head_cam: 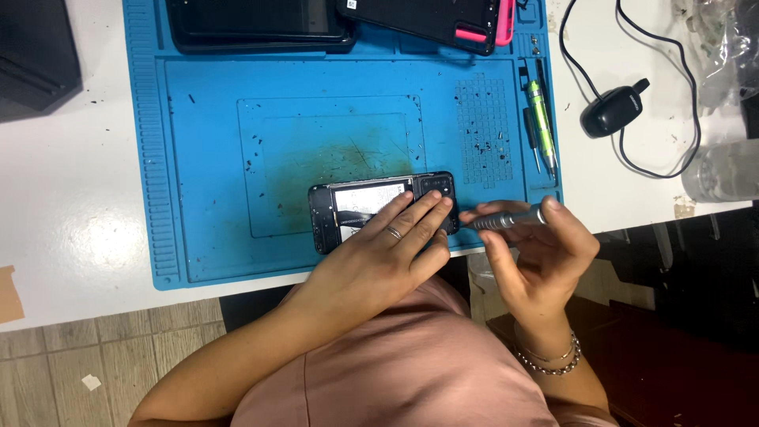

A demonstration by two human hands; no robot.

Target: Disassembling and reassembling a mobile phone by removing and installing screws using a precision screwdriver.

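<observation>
An opened black phone point(348, 207) lies back-side up on the blue repair mat point(205, 158) near the table's front edge, with its white battery showing. My left hand point(395, 245), a ring on one finger, rests flat on the phone's right part and presses it down. My right hand point(538, 253) holds a grey metal screwdriver point(506, 219) roughly level, tip pointing left at the phone's right end by the camera block. A bracelet sits on my right wrist.
Two dark devices point(261, 24), one with a pink edge point(443, 20), lie along the mat's far edge. A green-handled tool and tweezers point(541, 119) sit in the mat's right groove. A small black device with cable point(613, 111) and clear plastic bags point(723, 170) lie on the right.
</observation>
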